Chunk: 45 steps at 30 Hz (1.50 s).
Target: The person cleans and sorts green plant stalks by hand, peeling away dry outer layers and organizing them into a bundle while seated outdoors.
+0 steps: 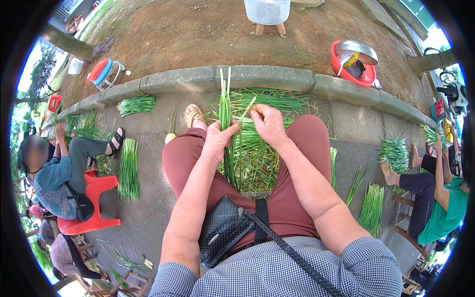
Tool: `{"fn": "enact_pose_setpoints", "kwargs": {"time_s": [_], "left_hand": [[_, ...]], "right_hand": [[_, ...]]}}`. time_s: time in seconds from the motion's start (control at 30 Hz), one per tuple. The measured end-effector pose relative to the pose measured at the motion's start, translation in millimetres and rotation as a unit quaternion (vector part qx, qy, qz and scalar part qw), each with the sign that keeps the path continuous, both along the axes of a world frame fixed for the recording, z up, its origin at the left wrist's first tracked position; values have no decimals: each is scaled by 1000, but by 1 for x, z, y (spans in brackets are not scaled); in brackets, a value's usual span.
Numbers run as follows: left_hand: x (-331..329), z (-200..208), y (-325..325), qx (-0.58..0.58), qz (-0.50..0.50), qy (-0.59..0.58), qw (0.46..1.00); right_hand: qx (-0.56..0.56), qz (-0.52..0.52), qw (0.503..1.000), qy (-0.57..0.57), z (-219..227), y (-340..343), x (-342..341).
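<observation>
My left hand (218, 142) is closed around an upright bunch of long green stalks (225, 101), whose pale tips point away from me. The lower part of the bunch hangs between my knees. Close by on the right, my right hand (269, 127) pinches a single green stalk (249, 107) near its pale end. That stalk slants down toward the bunch and crosses close to my left fingers. Beneath both hands, a loose heap of green stalks (257, 158) covers the ground between my legs. The exact kind of plant cannot be told.
A stone kerb (188, 79) runs across ahead. Beyond it stand a red basin (366, 76) and a grey bucket (267, 11). Stalk bundles lie left (129, 168) and right (372, 208). One person sits on a red stool (91, 203); another in green (448, 208) sits right.
</observation>
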<state>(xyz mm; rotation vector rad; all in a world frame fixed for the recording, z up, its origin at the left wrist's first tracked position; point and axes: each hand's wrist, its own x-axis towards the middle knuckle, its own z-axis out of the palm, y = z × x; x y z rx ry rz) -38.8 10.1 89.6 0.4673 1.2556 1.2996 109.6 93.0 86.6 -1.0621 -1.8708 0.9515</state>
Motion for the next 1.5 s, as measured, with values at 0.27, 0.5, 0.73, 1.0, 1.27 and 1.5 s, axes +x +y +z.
{"fn": "enact_pose_setpoints", "kwargs": {"time_s": [0.27, 0.5, 0.73, 1.0, 1.27, 1.5], "left_hand": [[-2, 1, -1, 12, 13, -10, 1000], [-10, -3, -1, 30, 94, -47, 994], [-11, -3, 0, 44, 90, -54, 993], [-8, -4, -1, 34, -23, -53, 998], [3, 13, 1, 2, -73, 24, 997], [5, 8, 0, 15, -77, 27, 997]], "right_hand": [[-106, -97, 986, 86, -9, 19, 11], [-136, -153, 972, 114, -12, 25, 13], [-162, 237, 886, -362, -3, 3, 13], [-270, 170, 937, 144, 19, 7, 8], [-267, 129, 941, 162, 17, 5, 7], [-286, 139, 939, 133, 16, 6, 8]]}}
